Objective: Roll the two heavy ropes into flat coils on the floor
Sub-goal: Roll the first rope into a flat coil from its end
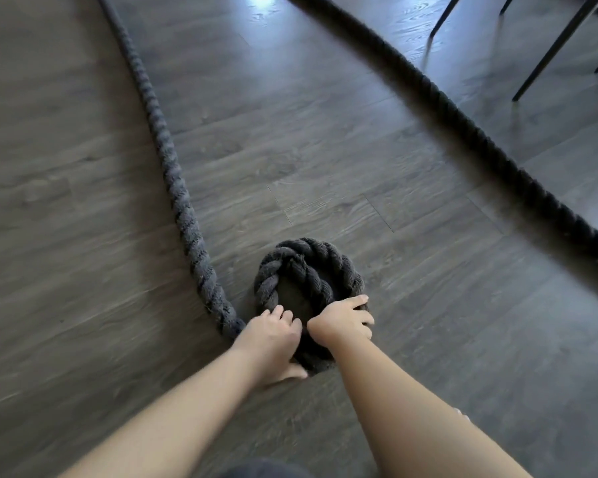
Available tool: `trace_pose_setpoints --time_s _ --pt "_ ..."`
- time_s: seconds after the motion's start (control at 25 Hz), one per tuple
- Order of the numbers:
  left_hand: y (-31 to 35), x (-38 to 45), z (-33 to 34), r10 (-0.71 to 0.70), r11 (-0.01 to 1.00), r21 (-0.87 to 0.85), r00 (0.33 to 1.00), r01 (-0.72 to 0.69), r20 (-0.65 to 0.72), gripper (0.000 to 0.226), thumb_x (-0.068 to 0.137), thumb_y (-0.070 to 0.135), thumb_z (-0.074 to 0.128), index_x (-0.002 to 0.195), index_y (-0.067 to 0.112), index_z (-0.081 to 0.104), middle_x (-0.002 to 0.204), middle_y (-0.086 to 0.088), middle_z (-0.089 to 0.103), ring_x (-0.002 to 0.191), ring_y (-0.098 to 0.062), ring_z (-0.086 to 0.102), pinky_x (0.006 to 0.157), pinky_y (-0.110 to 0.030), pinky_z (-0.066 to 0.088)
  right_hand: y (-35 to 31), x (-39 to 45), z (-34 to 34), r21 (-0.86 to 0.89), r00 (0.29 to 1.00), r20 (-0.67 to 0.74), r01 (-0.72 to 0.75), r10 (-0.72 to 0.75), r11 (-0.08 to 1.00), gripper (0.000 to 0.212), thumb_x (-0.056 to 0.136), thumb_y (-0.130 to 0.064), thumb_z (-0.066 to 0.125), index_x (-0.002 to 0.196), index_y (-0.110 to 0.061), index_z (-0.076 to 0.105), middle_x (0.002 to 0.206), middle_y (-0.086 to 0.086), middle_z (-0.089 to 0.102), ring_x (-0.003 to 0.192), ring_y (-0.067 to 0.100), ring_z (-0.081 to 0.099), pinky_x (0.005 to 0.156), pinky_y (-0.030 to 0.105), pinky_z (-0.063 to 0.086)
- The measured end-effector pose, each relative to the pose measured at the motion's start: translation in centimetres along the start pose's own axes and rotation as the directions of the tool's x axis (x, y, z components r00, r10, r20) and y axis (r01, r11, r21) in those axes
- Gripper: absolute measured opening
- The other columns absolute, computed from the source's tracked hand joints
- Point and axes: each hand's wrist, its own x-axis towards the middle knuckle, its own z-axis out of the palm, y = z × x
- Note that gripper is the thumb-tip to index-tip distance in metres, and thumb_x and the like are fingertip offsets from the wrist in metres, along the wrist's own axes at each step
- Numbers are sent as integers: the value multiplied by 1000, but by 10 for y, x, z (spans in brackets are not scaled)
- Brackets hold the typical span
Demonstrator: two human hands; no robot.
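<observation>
On the floor (325, 160), left hand (273, 334) and right hand (342, 322) both gripping rope coil (290, 267).

Both bare forearms reach forward — left hand (273, 334) and right hand (344, 322) curled, gripping.

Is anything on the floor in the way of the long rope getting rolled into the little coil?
Nothing visible is. The long rope runs over bare floor straight into the coil, which both hands, left hand and right hand, grip. The second rope lies apart, to the right.
</observation>
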Motion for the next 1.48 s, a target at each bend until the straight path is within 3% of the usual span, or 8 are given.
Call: trace_pose_setpoints --time_s 0.24,0.44,0.56,0.68,0.8,1.04,1.24,1.48 --pt "-105 3 -19 97 897 407 975 -172 199 145 59 69 78 154 16 -18 156 -11 -30 147 -30 -24 116 -61 -8 -12 15 -2 -81 999 -12 40 -41 996 113 86 -36 66 150 -4 -22 152 34 8 131 51 32 105 49 35" --pt "-95 18 -7 55 958 274 990 -88 128 113 82 63 62 156 3 1 161 -29 -3 148 -45 -2 118 -54 5 -27 48 -29 -195 977 15 210 -212 958 105 90 -35 60 152 -13 -22 155 26 5 134 49 27 106 48 33" --pt "-71 31 -9 -90 975 215 986 59 137 107 89 61 54 152 -8 2 154 -42 1 143 -56 5 114 -62 16 -50 53 -40 -105 991 -31 128 -132 986 98 91 -30 54 152 -15 -22 158 25 -12 138 53 18 107 52 30" --pt "-49 59 -21 -296 953 125 931 275 212 106 92 60 51 149 -13 -2 149 -48 0 140 -62 6 112 -65 18 -76 57 -38 -39 998 -14 59 -60 997 120 84 -53 65 149 -13 -28 156 27 -20 135 55 24 107 56 30" --pt "-44 86 -33 -412 907 62 845 417 342 111 90 59 57 150 -11 -4 150 -47 -2 140 -61 5 113 -64 15 -104 84 -41 -72 997 -4 72 -72 995 121 83 -45 65 146 -14 -34 153 28 -26 135 54 23 106 57 30" --pt "-74 106 -79 -149 982 145 969 121 199 75 80 56 73 123 -5 58 117 -20 64 111 -38 58 88 -41 47 -144 129 -66 -285 982 41 190 -187 939 125 76 -41 63 140 -10 -40 148 33 -24 130 56 28 105 54 36" --pt "-121 107 -61 -280 956 153 935 251 217 116 82 48 74 157 8 -6 166 -8 -3 151 -27 -9 118 -60 3 -164 150 -100 -508 915 101 384 -390 771 132 77 -65 65 145 -8 -32 151 34 -12 132 52 31 104 53 35" --pt "-100 114 -59 -420 907 75 872 415 252 104 94 33 66 154 9 -15 165 -6 -16 150 -34 -8 118 -59 8 -174 145 -117 -580 863 172 478 -475 660 127 81 -65 61 147 -6 -29 152 35 -9 134 49 31 101 52 41"
